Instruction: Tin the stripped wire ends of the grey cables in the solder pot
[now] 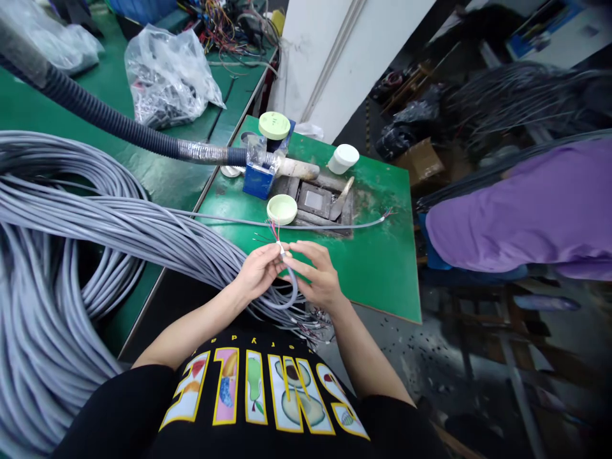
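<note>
My left hand (262,270) and my right hand (316,274) meet in front of my chest around the end of a grey cable (292,290). Between thumb and fingertips, both hands pinch it near the white band where the sheath ends. Thin coloured wires (274,232), red, dark and pale, fan out from that end away from me. Below my hands the cable bends in a loop down towards a bundle of cable ends (313,324). Just beyond the fingertips stands a pale green round dish (282,209). Another single grey cable (329,226) lies across the green board, its wire ends splayed at the right.
Large coils of grey cable (57,210) cover the left side. A ribbed black hose (119,124) reaches over to a blue box (258,181). Beyond the dish are a soldering pot (314,199), a white tub (343,159) and a round lid (274,125). A person in purple (521,210) is at right.
</note>
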A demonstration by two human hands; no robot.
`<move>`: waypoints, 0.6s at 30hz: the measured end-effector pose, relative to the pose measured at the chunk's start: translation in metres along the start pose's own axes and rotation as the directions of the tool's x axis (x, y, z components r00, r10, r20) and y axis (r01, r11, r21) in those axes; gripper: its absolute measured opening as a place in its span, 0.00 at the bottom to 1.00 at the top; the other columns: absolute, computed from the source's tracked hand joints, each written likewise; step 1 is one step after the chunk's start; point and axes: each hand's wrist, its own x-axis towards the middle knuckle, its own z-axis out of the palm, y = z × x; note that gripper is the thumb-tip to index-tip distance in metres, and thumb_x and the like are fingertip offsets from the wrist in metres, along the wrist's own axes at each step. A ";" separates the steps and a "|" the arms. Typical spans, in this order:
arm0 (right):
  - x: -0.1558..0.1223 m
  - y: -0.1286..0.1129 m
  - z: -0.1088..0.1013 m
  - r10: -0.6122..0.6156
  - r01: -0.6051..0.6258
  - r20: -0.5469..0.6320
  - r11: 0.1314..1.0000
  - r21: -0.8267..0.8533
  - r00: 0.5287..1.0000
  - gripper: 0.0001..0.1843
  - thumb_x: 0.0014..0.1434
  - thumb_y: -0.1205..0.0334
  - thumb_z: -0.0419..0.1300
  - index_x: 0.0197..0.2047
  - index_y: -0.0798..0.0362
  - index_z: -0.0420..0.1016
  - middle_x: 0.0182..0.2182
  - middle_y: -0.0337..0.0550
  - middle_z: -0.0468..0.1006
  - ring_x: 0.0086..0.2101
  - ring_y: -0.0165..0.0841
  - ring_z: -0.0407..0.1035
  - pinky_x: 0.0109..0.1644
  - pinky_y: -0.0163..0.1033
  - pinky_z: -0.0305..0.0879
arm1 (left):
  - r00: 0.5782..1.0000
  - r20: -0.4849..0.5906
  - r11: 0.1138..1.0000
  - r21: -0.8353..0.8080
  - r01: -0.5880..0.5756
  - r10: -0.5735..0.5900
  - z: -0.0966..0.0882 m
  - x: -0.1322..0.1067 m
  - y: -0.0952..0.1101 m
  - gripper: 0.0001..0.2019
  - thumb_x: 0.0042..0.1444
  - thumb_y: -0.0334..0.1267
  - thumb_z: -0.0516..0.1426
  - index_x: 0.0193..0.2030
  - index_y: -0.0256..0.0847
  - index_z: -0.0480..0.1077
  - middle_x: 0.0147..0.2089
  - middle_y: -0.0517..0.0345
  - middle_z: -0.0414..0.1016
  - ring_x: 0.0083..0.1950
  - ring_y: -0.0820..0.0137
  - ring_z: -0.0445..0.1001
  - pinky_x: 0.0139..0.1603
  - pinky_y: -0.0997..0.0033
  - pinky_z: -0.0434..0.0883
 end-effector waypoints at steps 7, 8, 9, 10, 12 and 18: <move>0.038 0.024 -0.009 -0.004 -0.015 -0.207 0.996 -0.091 0.978 0.12 0.64 0.63 0.56 0.50 0.46 0.74 0.43 0.43 0.79 0.47 0.41 0.71 0.51 0.51 0.70 | 0.721 0.181 0.580 0.481 -0.658 0.669 0.004 -0.027 0.022 0.12 0.54 0.38 0.62 0.46 0.43 0.75 0.40 0.56 0.80 0.42 0.71 0.75 0.45 0.70 0.70; 0.047 0.029 -0.012 0.029 -0.057 -0.234 0.992 -0.112 0.972 0.10 0.64 0.62 0.56 0.48 0.47 0.75 0.41 0.43 0.79 0.45 0.41 0.72 0.50 0.51 0.70 | 0.604 0.319 0.408 0.506 -0.760 0.730 0.005 -0.034 0.026 0.11 0.54 0.36 0.61 0.45 0.43 0.75 0.39 0.56 0.80 0.41 0.71 0.75 0.45 0.69 0.70; 0.055 0.035 -0.014 0.061 -0.096 -0.248 0.987 -0.130 0.967 0.09 0.64 0.60 0.56 0.46 0.47 0.76 0.39 0.43 0.79 0.44 0.41 0.72 0.49 0.50 0.70 | 0.503 0.466 0.263 0.488 -0.832 0.727 0.007 -0.040 0.029 0.09 0.54 0.34 0.60 0.43 0.42 0.75 0.36 0.56 0.80 0.38 0.71 0.75 0.43 0.69 0.71; 0.064 0.041 -0.016 0.090 -0.129 -0.252 0.981 -0.144 0.964 0.09 0.64 0.58 0.56 0.44 0.47 0.76 0.38 0.43 0.79 0.42 0.41 0.72 0.48 0.49 0.70 | 0.426 0.599 0.161 0.444 -0.881 0.678 0.009 -0.044 0.030 0.08 0.54 0.33 0.60 0.41 0.40 0.75 0.33 0.56 0.79 0.35 0.71 0.75 0.40 0.69 0.71; 0.080 0.053 -0.016 0.141 -0.181 -0.227 0.970 -0.164 0.964 0.10 0.64 0.56 0.56 0.41 0.48 0.77 0.36 0.43 0.79 0.40 0.40 0.72 0.46 0.47 0.70 | 0.351 0.771 0.067 0.375 -0.925 0.531 0.010 -0.045 0.028 0.05 0.55 0.33 0.59 0.38 0.38 0.74 0.29 0.55 0.78 0.31 0.72 0.74 0.34 0.71 0.71; 0.111 0.088 -0.001 0.284 -0.292 -0.067 0.920 -0.262 0.956 0.12 0.62 0.57 0.55 0.35 0.51 0.78 0.30 0.44 0.77 0.34 0.42 0.70 0.39 0.45 0.66 | 0.457 0.808 -0.180 0.546 -0.818 0.372 -0.016 -0.007 0.004 0.06 0.59 0.34 0.56 0.32 0.37 0.73 0.26 0.56 0.77 0.25 0.74 0.71 0.29 0.73 0.67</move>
